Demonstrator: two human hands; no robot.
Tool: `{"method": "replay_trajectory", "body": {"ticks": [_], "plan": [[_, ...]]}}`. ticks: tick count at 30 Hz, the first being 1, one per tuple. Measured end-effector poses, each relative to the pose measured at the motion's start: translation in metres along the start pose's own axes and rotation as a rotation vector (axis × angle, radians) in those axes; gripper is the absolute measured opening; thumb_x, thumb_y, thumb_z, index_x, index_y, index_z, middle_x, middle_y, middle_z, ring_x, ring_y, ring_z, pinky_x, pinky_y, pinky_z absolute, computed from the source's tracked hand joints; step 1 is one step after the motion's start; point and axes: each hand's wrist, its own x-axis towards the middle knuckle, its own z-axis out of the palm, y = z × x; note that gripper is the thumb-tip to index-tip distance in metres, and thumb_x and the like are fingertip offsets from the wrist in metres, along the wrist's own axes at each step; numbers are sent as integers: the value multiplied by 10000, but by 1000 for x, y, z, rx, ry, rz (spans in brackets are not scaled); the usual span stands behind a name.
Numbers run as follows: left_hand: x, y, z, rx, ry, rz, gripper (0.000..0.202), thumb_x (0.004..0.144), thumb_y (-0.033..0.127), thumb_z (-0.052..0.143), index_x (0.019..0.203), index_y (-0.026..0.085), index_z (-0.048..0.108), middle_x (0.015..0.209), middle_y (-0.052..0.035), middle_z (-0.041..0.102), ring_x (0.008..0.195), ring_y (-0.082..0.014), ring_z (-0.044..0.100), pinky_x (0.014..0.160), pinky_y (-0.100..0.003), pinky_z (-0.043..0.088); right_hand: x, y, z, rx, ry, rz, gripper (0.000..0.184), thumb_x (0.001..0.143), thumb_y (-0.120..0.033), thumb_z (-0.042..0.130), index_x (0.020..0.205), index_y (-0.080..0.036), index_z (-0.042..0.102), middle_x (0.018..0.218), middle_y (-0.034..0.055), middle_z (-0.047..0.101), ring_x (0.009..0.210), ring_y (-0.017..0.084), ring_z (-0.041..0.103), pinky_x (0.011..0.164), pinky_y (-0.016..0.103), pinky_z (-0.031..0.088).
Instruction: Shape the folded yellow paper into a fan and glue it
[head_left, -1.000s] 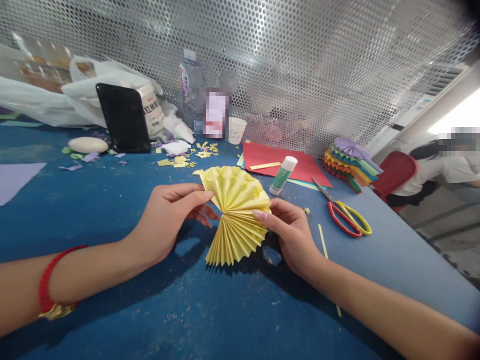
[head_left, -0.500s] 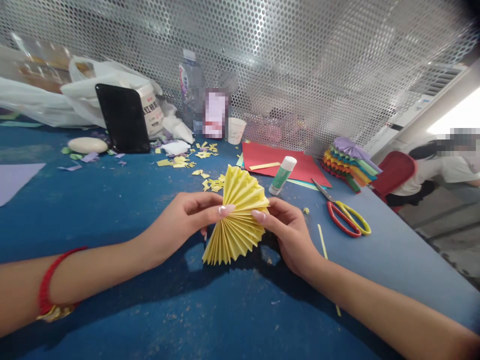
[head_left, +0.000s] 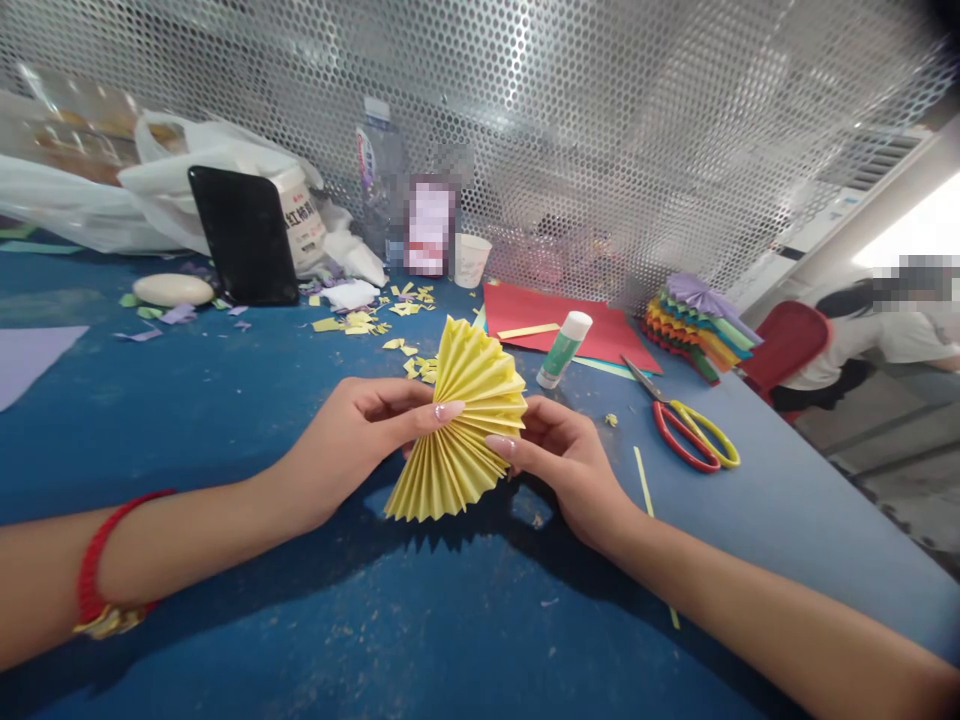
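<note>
A yellow pleated paper fan [head_left: 457,440] is spread out between my two hands, a little above the blue table. My left hand [head_left: 375,425] pinches it near the point where the folds gather, thumb on top. My right hand [head_left: 559,445] grips its right edge, with the thumb over the pleats and the fingers behind, partly hidden. Beyond the right hand stands a glue stick [head_left: 564,350] with a white cap. Scissors [head_left: 686,425] with one red and one yellow handle lie further right, blades slightly apart.
Red paper sheets [head_left: 585,315] lie behind the glue stick. Stacked colourful pleated fans [head_left: 694,325] rest at the right edge. Yellow paper scraps [head_left: 356,322], a paper cup [head_left: 472,260], a black phone [head_left: 244,235] and a white oval object [head_left: 174,290] sit towards the back. A person [head_left: 862,340] sits at far right.
The yellow fan has shifted slightly left and up, tilting a bit. My right thumb has slid left across the pleats, and my left hand has moved a little left.
</note>
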Motion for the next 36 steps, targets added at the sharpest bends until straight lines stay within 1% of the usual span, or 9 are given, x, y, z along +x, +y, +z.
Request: {"method": "replay_trajectory", "body": {"ticks": [3, 7, 10, 13, 19, 23, 26, 30, 36], "plan": [[0, 1, 0, -46, -7, -12, 255, 723, 465, 876, 836, 242, 824, 880, -27, 804, 786, -151, 710, 699, -171, 562, 0, 1, 0, -13, -13, 12, 337, 685, -378, 918, 890, -201, 717, 855, 4, 732, 751, 111, 645, 674, 231, 522], [0, 1, -1, -115, -23, -72, 238, 724, 461, 876, 790, 242, 812, 809, -20, 794, 688, -147, 700, 613, -170, 560, -2, 0, -1, -50, -70, 22, 345, 699, -424, 905, 864, -206, 694, 832, -4, 700, 771, 133, 646, 747, 275, 539], [-2, 1, -1, -164, -33, -128, 249, 692, 453, 896, 786, 242, 805, 794, -16, 792, 666, -163, 713, 582, -184, 574, -2, 0, -2, -72, -94, -35, 351, 814, -529, 797, 834, -195, 688, 772, -7, 675, 698, 110, 621, 662, 235, 511], [-2, 3, 1, -168, -37, -142, 253, 667, 429, 912, 784, 233, 804, 801, -13, 796, 675, -163, 720, 590, -178, 581, 0, 0, -5, -72, -73, -75, 443, 923, -601, 643, 782, -181, 660, 707, -11, 626, 647, 90, 596, 594, 196, 486], [-1, 4, 2, -143, -75, -144, 222, 694, 407, 893, 806, 236, 805, 824, -8, 803, 707, -159, 730, 628, -170, 591, 0, 1, -6, -34, -64, -58, 318, 913, -501, 696, 853, -188, 683, 744, -30, 626, 634, 58, 595, 582, 158, 484], [-3, 3, 0, -122, -29, -121, 189, 703, 385, 885, 800, 244, 806, 803, 1, 798, 678, -155, 723, 592, -163, 579, 0, 1, -6, -38, -70, -55, 271, 912, -463, 710, 889, -194, 702, 736, -30, 656, 630, 58, 614, 584, 157, 477], [-3, 3, 0, -119, -15, -109, 169, 711, 371, 883, 796, 247, 807, 770, 9, 790, 658, -153, 720, 571, -159, 573, 0, 0, -6, -34, -79, -59, 256, 915, -448, 714, 894, -193, 709, 725, -34, 659, 621, 54, 620, 583, 157, 471], [-1, 3, 1, -169, -45, -135, 177, 727, 384, 885, 792, 243, 800, 793, 8, 799, 664, -148, 735, 575, -148, 579, -1, 1, -7, -23, -87, -65, 242, 913, -435, 724, 902, -193, 717, 713, -37, 660, 611, 52, 616, 587, 166, 466], [-1, 4, 1, -217, -72, -175, 233, 734, 417, 888, 854, 233, 811, 818, -16, 808, 674, -146, 744, 591, -149, 591, -1, 2, -7, -7, -77, -42, 265, 906, -446, 726, 904, -181, 706, 692, -29, 656, 593, 70, 597, 597, 194, 462]]}}
